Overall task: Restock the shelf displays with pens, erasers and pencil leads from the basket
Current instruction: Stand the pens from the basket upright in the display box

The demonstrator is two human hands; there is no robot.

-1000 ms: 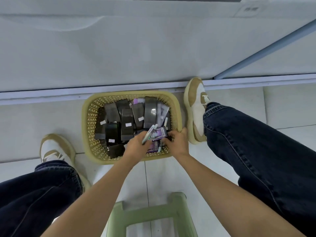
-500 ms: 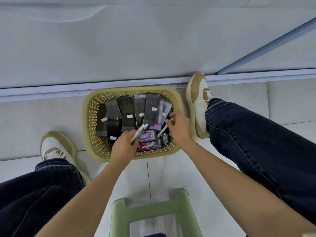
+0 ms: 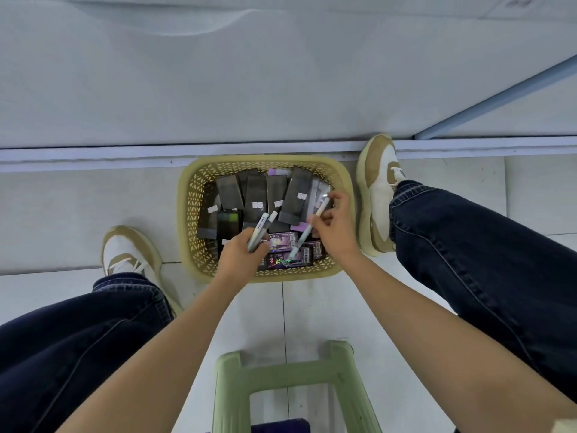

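Head view: a yellow lattice basket (image 3: 187, 214) sits on the tiled floor, pushed up against the pale base ledge of the shelf unit (image 3: 93, 153), probably so the stock stays within reach while the person sits over it on a green plastic stool (image 3: 281, 370), which shows nearest the camera.

Over the near edge of the basket, the left hand (image 3: 242, 250) is curled round two pale pens (image 3: 261, 228), their tips pointing up and away. It seems to serve as the collecting hand, bundling pens so that several go to the shelf in one trip. Over the basket's right side, the right hand (image 3: 335, 228) pinches a single light-blue pen (image 3: 304, 237) between thumb and fingertips. This pen slants down toward the basket's near edge, held lightly, likely for passing across to the bundle.

Inside the basket, dark flat boxes (image 3: 296, 195) stand packed along the far side, and purple printed packs (image 3: 282, 240) lie flat by the near wall.

Small white stickers on the dark boxes are too small to read. The purple packs show barcodes and bright lettering I cannot make out. Fine print runs along one pen barrel and is also illegible.
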